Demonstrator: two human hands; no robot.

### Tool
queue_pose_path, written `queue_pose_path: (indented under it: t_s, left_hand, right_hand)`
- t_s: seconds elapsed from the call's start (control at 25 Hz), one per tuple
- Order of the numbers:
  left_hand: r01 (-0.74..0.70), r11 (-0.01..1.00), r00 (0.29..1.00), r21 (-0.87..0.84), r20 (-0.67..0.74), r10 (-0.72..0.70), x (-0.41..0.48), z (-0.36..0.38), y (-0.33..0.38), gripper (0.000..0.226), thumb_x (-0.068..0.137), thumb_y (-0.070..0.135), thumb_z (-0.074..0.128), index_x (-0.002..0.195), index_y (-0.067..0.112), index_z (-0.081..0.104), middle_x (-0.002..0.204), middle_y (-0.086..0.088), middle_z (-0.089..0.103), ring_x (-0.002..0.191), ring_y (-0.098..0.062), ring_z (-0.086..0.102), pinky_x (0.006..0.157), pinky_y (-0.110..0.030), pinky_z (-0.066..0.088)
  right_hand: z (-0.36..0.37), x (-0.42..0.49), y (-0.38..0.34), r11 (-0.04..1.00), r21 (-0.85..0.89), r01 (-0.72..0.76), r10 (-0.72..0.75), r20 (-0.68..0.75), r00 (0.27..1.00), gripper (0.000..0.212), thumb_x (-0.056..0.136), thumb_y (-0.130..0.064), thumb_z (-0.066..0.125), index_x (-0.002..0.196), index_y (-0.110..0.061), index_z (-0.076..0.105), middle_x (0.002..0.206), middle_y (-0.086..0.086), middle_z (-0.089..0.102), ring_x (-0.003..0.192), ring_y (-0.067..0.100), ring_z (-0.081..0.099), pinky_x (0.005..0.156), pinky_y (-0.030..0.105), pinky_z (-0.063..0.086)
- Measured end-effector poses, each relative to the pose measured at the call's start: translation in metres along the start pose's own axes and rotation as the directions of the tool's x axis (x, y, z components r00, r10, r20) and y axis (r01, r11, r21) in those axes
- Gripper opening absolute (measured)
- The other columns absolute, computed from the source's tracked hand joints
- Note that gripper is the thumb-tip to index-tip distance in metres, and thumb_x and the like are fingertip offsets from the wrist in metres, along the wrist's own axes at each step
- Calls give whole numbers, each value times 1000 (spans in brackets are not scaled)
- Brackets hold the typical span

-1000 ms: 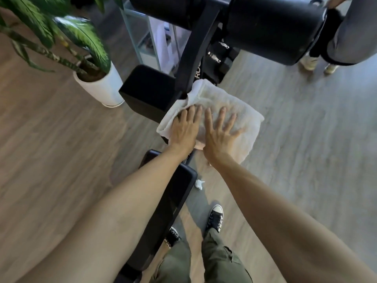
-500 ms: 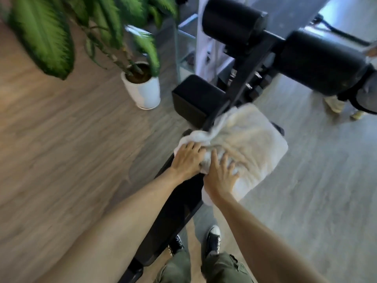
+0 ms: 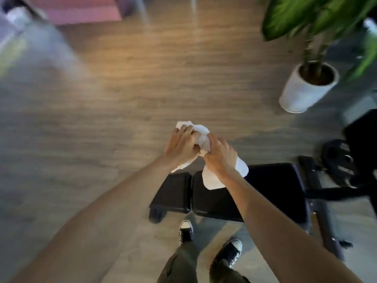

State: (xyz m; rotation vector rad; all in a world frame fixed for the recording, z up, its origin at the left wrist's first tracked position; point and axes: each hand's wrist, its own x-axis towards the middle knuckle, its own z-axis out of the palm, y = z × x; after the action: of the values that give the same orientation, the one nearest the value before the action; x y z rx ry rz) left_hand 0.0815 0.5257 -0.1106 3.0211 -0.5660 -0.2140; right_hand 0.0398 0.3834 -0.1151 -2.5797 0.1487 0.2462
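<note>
A white towel (image 3: 212, 180) is bunched up in the air between both my hands, above the black padded bench (image 3: 273, 193). My left hand (image 3: 180, 145) grips the towel's upper bundle, fingers curled over it. My right hand (image 3: 221, 155) grips the towel just to the right, and a loose end hangs down below that wrist over the bench pad. The frame is motion-blurred.
A potted plant in a white pot (image 3: 304, 92) stands on the wooden floor at the upper right. Black bench frame and weight plates (image 3: 338, 158) lie at the right. My two feet in black sneakers (image 3: 230, 252) stand just before the bench. A pink mat (image 3: 81, 9) lies far off.
The towel lay flat on the bench under both flat hands; now both hands have gathered it and lifted it off the pad. The view has swung sharply to the left.
</note>
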Motion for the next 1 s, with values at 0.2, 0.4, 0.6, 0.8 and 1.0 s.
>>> queue_pose_path:
  t_s: [0.2,0.4,0.6,0.8,1.0]
  left_hand:
    - [230,968,973,-99,27,-229,-38,37,-120,48,88,26,59,135,16,60,138,-10,58,130,-33,47,97,-41,40]
    - [306,938,952,-166,50,-302,-59,133,-217,41,91,24,58,130,13,63,136,-10,59,129,-33,49,98,-42,41]
    - [309,926,949,-217,1,-316,-88,254,-263,41,88,25,64,124,4,61,131,-16,60,122,-37,55,95,-48,47]
    - [331,906,915,-263,325,-240,-163,426,-270,50,94,23,63,135,-2,48,162,-24,33,149,-41,31,118,-48,30]
    - [395,824,884,-406,411,-222,-180,539,-274,88,86,14,63,159,-1,16,173,-20,0,159,-40,3,127,-58,13]
  right_hand:
    - [90,36,-89,976,-59,209,-204,89,975,40,93,-15,49,133,-21,55,133,13,61,116,41,60,91,49,49]
    - [207,64,-127,941,-168,295,-263,190,946,37,91,-15,50,127,-17,58,128,15,63,113,43,61,88,51,51]
    - [330,73,-108,881,-290,375,-322,214,922,43,89,-15,57,132,-18,54,131,11,62,112,41,61,88,48,46]
    - [488,20,-31,810,-404,425,-193,500,844,67,87,-18,65,148,-22,37,149,7,48,126,41,50,104,53,41]
    - [589,14,30,781,-422,461,-186,547,816,96,75,-50,75,157,-38,27,171,16,14,152,56,5,111,81,6]
